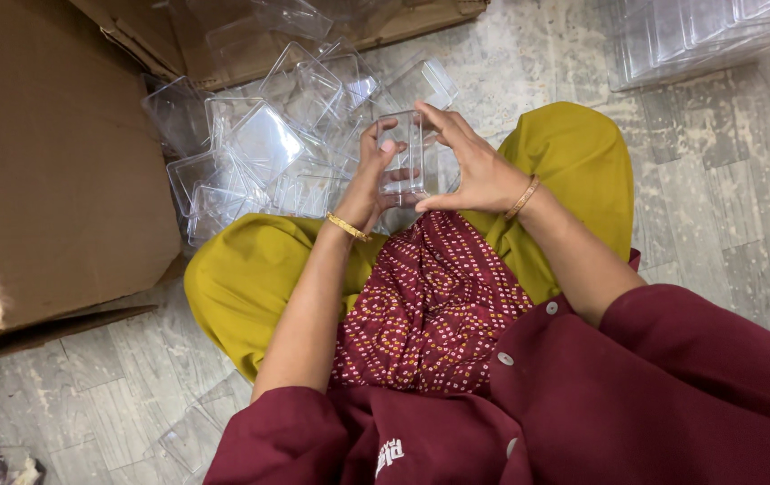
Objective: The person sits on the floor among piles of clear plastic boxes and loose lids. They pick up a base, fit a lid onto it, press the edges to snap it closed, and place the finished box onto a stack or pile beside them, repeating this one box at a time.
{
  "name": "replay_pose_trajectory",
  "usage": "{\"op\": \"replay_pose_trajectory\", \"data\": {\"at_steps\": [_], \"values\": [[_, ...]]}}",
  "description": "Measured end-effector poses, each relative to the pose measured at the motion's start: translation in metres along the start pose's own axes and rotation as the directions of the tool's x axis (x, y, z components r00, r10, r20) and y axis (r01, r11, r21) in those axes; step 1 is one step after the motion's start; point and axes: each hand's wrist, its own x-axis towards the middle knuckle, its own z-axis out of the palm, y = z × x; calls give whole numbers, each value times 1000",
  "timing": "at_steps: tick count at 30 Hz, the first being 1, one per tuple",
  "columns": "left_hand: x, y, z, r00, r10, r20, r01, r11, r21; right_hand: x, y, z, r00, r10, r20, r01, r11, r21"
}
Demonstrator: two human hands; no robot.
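A small clear plastic box [406,153] is held between both hands above my lap. My left hand [370,180] grips its left side, fingers curled around the edge. My right hand [475,166] holds its right side, thumb below and fingers over the top. Each wrist wears a thin gold bangle. Just beyond the hands, a heap of the same clear plastic boxes and lids [264,148] lies on the floor.
A large cardboard box [53,162] stands at the left. Another open carton [223,36] sits at the back. A stack of clear trays [699,36] lies at top right. A clear lid [192,436] rests on the marble floor by my left knee.
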Motion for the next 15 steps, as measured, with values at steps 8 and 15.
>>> {"op": "replay_pose_trajectory", "data": {"at_steps": [8,15], "values": [[3,-8,-6,999,-47,22,46,998,33,3,7,12,995,100,14,-101,985,137],[11,-7,-4,996,-46,77,42,998,50,-6,13,21,996,82,-47,-79,995,56]]}}
